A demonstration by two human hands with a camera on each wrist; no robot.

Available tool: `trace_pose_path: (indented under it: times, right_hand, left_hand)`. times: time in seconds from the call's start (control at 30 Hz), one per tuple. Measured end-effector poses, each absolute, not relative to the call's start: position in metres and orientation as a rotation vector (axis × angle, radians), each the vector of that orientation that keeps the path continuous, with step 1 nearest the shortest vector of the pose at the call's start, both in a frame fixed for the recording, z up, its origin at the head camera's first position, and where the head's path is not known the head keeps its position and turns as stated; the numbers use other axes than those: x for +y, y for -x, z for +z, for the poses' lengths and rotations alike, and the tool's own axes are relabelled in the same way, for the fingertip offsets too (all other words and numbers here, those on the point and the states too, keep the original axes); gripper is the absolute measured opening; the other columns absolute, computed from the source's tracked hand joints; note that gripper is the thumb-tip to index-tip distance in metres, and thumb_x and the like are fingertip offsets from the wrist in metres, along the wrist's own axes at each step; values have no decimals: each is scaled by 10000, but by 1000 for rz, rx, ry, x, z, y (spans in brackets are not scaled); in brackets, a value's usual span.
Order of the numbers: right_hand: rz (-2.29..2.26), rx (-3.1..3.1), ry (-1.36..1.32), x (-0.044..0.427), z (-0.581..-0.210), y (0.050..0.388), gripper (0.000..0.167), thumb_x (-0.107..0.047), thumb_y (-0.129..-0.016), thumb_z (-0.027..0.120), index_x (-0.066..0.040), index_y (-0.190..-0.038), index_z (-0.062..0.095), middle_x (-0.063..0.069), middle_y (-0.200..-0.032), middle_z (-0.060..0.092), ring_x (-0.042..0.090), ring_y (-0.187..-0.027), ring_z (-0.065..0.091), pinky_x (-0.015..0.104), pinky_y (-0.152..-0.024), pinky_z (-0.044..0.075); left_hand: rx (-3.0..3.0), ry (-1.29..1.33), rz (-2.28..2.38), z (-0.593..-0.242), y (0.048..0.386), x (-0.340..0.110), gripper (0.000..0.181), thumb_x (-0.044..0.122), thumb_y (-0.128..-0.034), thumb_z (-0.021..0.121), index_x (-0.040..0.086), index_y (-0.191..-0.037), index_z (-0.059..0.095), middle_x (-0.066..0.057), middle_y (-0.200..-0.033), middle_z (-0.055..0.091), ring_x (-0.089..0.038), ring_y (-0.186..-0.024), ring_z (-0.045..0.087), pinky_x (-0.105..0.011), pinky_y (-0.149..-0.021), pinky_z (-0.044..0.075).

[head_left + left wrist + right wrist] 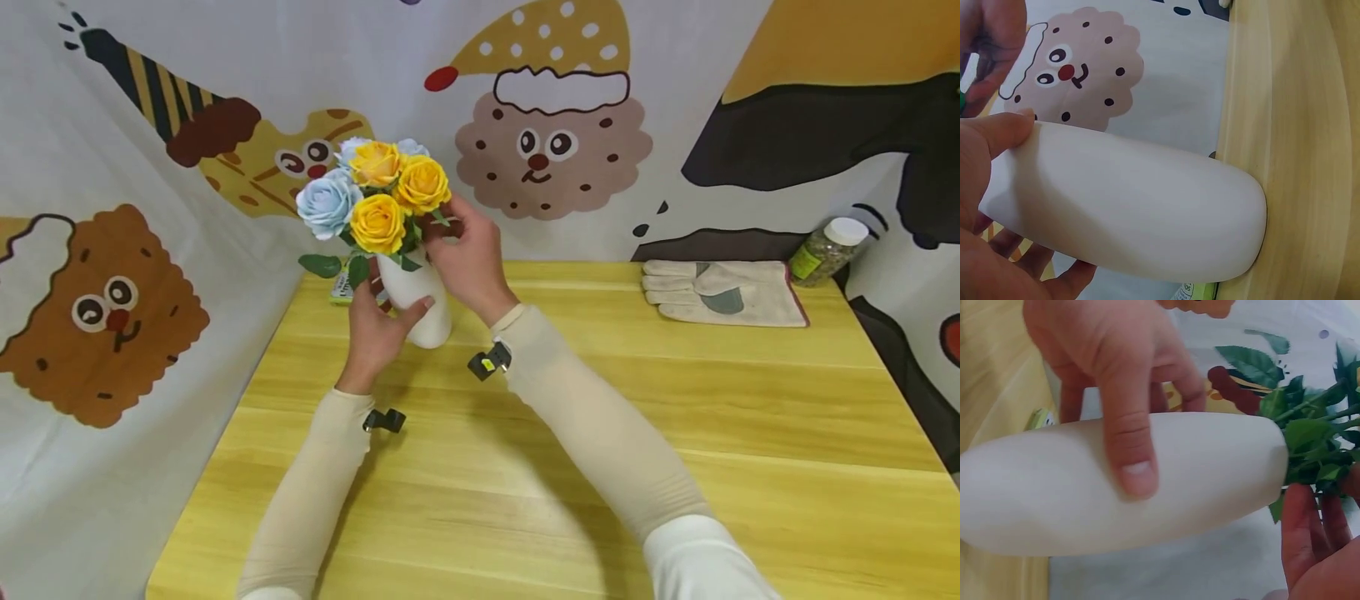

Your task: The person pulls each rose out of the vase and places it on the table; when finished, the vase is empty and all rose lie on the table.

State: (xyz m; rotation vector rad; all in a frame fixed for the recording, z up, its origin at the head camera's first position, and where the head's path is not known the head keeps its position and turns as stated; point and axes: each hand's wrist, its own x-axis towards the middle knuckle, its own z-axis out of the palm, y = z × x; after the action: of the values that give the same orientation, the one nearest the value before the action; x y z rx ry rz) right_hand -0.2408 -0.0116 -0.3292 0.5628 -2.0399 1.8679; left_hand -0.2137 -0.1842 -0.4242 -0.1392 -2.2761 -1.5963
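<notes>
A white vase stands on the table, its base on the wood. My left hand grips it around the middle; in the right wrist view the left thumb lies across the vase's side. Out of its mouth rise yellow roses and pale blue roses on leafy green stems. At the vase's rim, my right hand has curled fingers among the stems and leaves, seemingly pinching them; the exact contact is partly hidden by petals and leaves.
Behind the vase a small green-and-white box is partly covered. Toward the back right lie pale work gloves beside a clear jar with a white lid. A cartoon-printed cloth hangs along the table's back and left edges.
</notes>
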Motion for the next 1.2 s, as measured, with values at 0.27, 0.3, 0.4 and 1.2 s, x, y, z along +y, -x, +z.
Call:
trace_pose_path:
  times: [0.27, 0.3, 0.4, 1.2]
  right_hand:
    - [2009, -1931, -545, -10, -319, 238, 459, 38, -1029, 592, -73, -1472, 539, 147, -1396, 627, 279, -1044, 701, 481, -834, 651]
    - [2004, -1912, -547, -9, -318, 238, 437, 21, -1032, 605, -68, -1457, 552, 143, -1395, 635, 277, -1028, 708, 470, -826, 652]
    - [1987, -1847, -527, -8, -317, 239, 381, -25, -1031, 646, -62, -1408, 605, 125, -1354, 686, 277, -971, 730, 412, -807, 654]
    - [2058, -1247, -224, 27, -313, 251, 331, -103, -1021, 700, -13, -1311, 569, 60, -908, 762, 176, -647, 758, 364, -662, 653]
  left_hand:
    - [-2268, 143, -1614, -421, 212, -182, 865, 102, -866, 876, 102, -1564, 365, -169, -1527, 488, -391, -1373, 537, -613, -1083, 507]
    - [-2266, 138, -1621, -419, 211, -181, 863, 90, -869, 870, 89, -1565, 360, -184, -1528, 482, -404, -1377, 531, -619, -1088, 501]
    - [-2262, 131, -1637, -412, 205, -177, 849, 76, -874, 859, 53, -1560, 360, -222, -1516, 473, -430, -1382, 519, -632, -1095, 487]
    - [-2240, 211, -1610, -427, 215, -186, 889, 134, -849, 901, 118, -1572, 385, -145, -1529, 502, -368, -1355, 548, -605, -1053, 529]
